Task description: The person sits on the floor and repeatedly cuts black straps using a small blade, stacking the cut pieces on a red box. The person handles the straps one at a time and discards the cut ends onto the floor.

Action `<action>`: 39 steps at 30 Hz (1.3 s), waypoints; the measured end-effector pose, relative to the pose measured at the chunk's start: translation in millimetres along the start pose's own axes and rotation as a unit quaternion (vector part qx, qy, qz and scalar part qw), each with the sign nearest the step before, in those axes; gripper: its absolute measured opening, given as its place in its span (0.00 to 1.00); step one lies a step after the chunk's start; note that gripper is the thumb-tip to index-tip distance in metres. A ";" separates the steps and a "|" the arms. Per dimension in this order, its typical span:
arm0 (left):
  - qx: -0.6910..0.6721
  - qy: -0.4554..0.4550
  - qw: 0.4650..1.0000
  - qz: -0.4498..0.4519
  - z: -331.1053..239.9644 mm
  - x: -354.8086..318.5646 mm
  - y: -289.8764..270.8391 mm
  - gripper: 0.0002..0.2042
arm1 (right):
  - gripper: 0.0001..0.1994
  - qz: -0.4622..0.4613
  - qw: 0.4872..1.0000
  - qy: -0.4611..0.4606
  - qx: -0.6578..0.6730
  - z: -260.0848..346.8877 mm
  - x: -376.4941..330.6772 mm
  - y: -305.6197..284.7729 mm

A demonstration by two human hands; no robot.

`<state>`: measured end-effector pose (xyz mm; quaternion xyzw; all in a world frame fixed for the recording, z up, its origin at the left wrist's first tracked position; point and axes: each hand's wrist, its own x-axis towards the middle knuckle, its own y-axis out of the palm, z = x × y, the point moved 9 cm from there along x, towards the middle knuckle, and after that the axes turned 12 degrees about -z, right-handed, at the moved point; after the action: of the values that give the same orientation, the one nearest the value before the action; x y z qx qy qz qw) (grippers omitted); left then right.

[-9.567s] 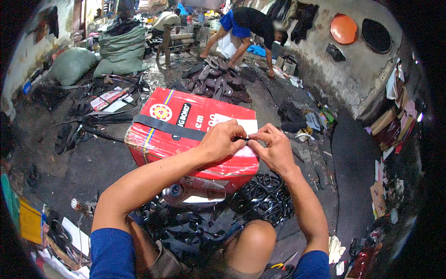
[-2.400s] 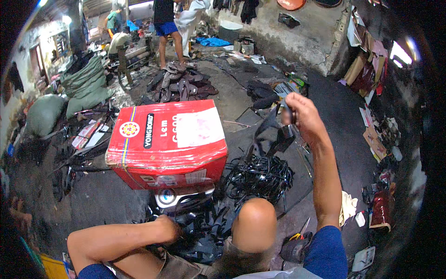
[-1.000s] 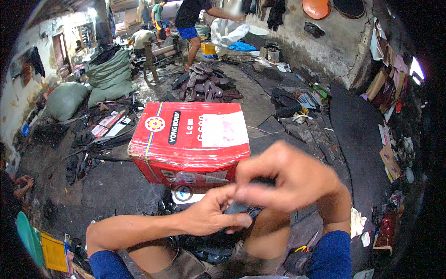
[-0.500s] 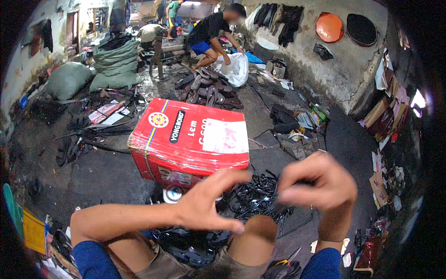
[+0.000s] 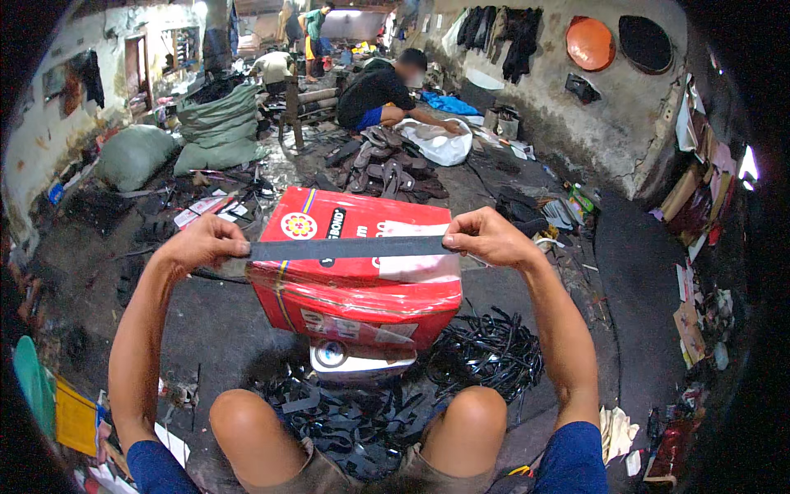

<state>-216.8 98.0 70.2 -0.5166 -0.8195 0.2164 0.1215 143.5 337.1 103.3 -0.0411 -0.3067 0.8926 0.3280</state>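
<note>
Stretched level between my two hands is a flat black strap (image 5: 350, 249). My left hand (image 5: 210, 244) pinches one end between thumb and fingers, and my right hand (image 5: 492, 237) pinches the other. The strap passes in front of the top of a red carton (image 5: 370, 298) wrapped in clear film. Under the carton's near side sits a white container with a round cap (image 5: 362, 362). Short black strips (image 5: 346, 424) lie heaped between my knees, and a tangle of thin glossy black strips (image 5: 490, 350) spreads to the right of the container.
Beyond the carton lies a pile of dark sandals (image 5: 383, 160). A person in black (image 5: 370, 99) squats there with a hand at a white sack (image 5: 436, 142). Stuffed green sacks (image 5: 218, 123) stand at the far left. Yellow and green pieces (image 5: 76, 416) lie at the near left.
Both hands have risen and spread apart, and the black strap now shows taut between them. My view has shifted slightly. The person behind has gone from bending to squatting.
</note>
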 end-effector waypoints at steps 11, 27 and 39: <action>0.350 0.332 0.802 -0.353 -85.8 49.0 67.8 0.22 | 0.13 -0.134 0.954 -0.008 -0.269 -15.2 3.3 13.5; -0.012 0.398 0.914 -0.074 -133.3 48.4 267.9 0.08 | 0.09 -0.225 0.883 -0.213 -0.352 21.1 -40.6 9.7; -0.101 0.304 0.947 -0.033 -120.5 60.7 266.5 0.11 | 0.11 -0.221 0.948 -0.147 -0.177 -9.6 -37.8 -1.8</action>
<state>19.2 279.5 46.4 -0.5405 -0.7775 -0.0387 0.3193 176.7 320.1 91.7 0.1025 -0.5058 0.7252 0.4557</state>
